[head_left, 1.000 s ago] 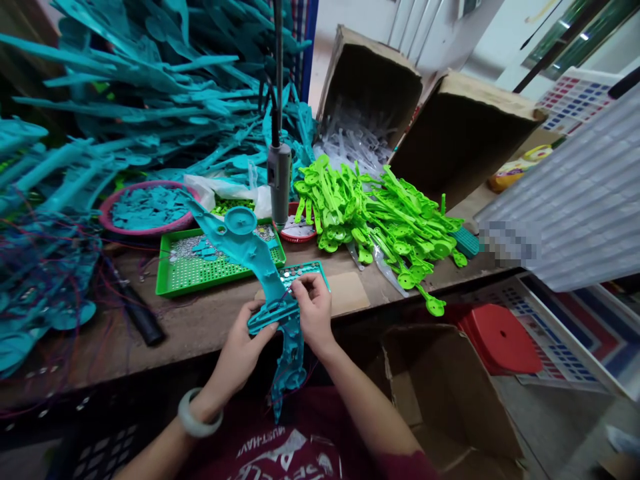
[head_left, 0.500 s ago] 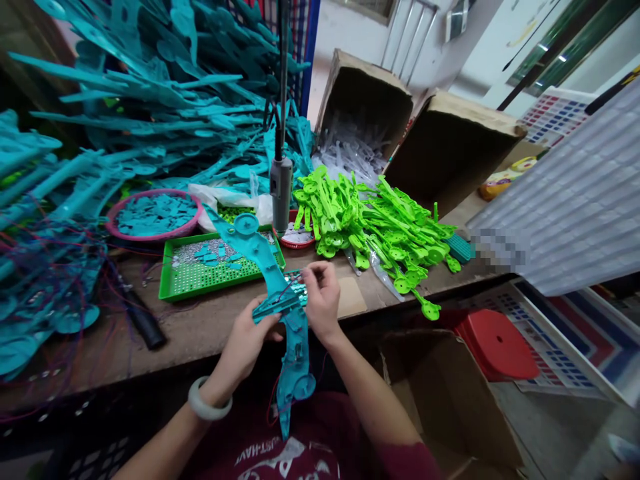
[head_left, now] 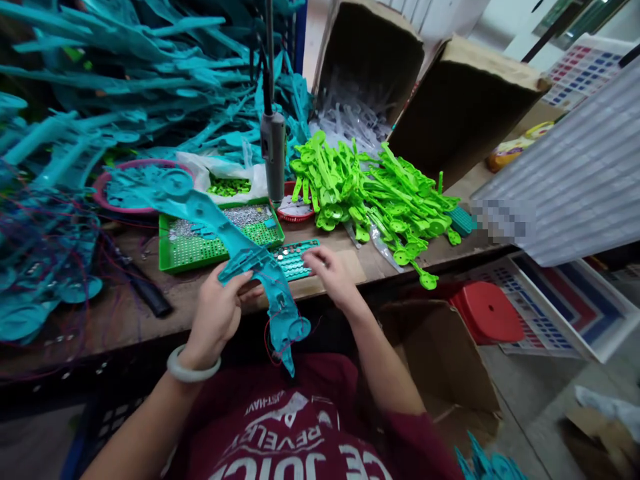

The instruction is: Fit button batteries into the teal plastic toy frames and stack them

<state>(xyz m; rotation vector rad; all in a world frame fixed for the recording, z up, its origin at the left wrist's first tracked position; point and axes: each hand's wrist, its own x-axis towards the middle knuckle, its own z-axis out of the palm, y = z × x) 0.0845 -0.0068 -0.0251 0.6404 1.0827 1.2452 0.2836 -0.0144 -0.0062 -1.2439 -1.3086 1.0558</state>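
Note:
My left hand [head_left: 223,303] grips a long curved teal plastic piece [head_left: 235,243] near its middle, with the thumb on top. Thin red wire loops from the piece's lower end. A round boss shows near each end of it. My right hand [head_left: 330,270] is at the right edge of a teal tray [head_left: 295,260] that holds small round metallic parts. Its fingers are bent toward the tray, and whether they pinch a small part is too small to tell. The upper end of the teal piece overlaps a pink basket [head_left: 103,193] and a green perforated tray [head_left: 175,253].
A grey electric driver [head_left: 273,153] hangs above a red basket [head_left: 295,212]. Lime-green parts [head_left: 350,193] lie heaped at the right. Teal parts [head_left: 165,87] are piled at the left, near a black-handled tool [head_left: 143,287]. Cardboard boxes [head_left: 495,73] stand behind; a red stool [head_left: 487,313] is below.
My left hand has drawn the teal piece leftward, and its upper end has swung left over the baskets. My right hand has come away from the piece. The view has shifted downward.

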